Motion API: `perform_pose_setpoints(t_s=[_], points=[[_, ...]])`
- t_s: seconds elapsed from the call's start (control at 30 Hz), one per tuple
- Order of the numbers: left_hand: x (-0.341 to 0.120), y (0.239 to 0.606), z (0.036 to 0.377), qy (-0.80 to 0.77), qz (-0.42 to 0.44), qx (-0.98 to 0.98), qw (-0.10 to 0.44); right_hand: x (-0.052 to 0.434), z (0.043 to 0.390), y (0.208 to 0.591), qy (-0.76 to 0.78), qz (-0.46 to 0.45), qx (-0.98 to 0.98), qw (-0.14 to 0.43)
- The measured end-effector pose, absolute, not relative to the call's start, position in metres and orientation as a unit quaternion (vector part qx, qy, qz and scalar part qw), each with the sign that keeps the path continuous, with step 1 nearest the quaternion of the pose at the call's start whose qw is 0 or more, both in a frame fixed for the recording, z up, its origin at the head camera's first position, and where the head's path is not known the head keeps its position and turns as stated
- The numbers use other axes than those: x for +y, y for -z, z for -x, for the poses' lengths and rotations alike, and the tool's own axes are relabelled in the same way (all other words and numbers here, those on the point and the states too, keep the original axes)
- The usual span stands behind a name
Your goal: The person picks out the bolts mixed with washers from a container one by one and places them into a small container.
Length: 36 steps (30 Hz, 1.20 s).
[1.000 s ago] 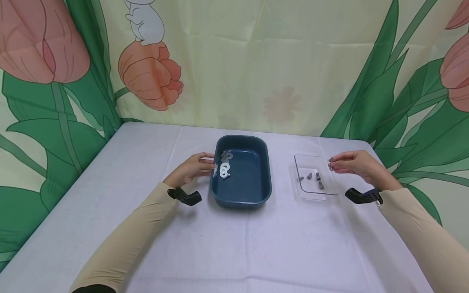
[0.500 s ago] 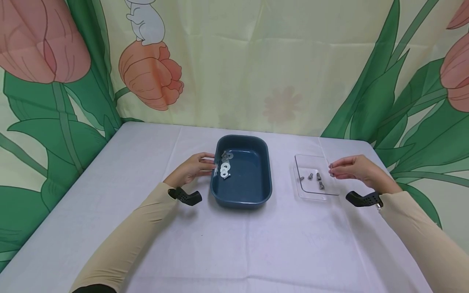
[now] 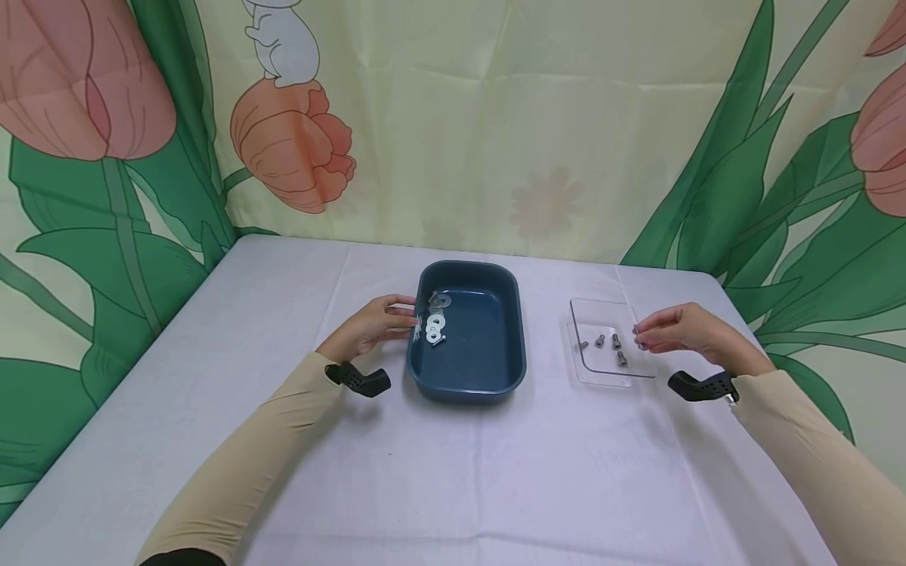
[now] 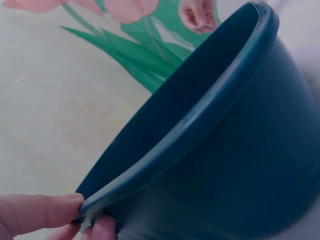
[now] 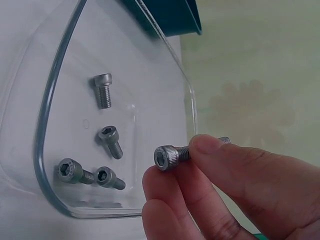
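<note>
My left hand (image 3: pixel 371 326) pinches the left rim of a dark blue rectangular basin (image 3: pixel 484 338); in the left wrist view the thumb (image 4: pixel 60 207) lies over the rim and fingertips press below it. Metal washers (image 3: pixel 436 322) and small bolts lie along the basin's left side. Between thumb and fingers, my right hand (image 3: pixel 690 338) holds a silver socket head screw (image 5: pixel 167 157), its hex recess facing the wrist camera. That hand is at the right edge of a clear plastic box (image 5: pixel 42 130), where several more socket head screws (image 5: pixel 104 91) lie.
A white cloth (image 3: pixel 396 487) covers the table. The basin stands left of the clear box, with a strip of cloth between them. Behind the table's back edge hangs a curtain (image 3: pixel 439 157) printed with tulips and a white rabbit.
My right hand has come down slightly toward me with the screw, staying by the box's right edge. The left hand keeps its grip on the basin rim.
</note>
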<state>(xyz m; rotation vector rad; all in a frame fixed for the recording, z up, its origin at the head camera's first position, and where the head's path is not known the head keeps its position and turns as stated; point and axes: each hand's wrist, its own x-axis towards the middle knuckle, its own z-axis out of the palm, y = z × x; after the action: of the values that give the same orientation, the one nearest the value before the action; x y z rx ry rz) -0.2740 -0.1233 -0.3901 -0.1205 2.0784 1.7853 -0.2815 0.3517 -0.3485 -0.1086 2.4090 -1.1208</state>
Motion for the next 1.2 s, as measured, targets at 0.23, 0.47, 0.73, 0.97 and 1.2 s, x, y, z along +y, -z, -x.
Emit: perform_pose_setpoints(t_s=[0.23,0.47,0.73,0.97,1.2], points=[[-0.1233,0.3902,0.2735,-0.638,0.045,0.743,0.199,0.3505,0.2817,0.3478,0.402,0.039,0.882,0.244],[-0.1226,0.3892,0.2735,-0.634,0.052,0.745,0.2,0.3501,0.2806,0.3466,0.395,0.044,0.885,0.242],[-0.1222,0.3877,0.2732,-0.631,0.058,0.748,0.2,0.3534,0.2803,0.3458,0.421,0.039,0.87,0.254],[-0.1222,0.3862,0.2722,-0.636,0.056,0.743,0.201,0.3582,0.2813,0.3475,0.442,0.051,0.857,0.26],[-0.1228,0.3841,0.271,-0.632,0.054,0.746,0.203,0.3577,0.2812,0.3445,0.46,0.068,0.842,0.275]])
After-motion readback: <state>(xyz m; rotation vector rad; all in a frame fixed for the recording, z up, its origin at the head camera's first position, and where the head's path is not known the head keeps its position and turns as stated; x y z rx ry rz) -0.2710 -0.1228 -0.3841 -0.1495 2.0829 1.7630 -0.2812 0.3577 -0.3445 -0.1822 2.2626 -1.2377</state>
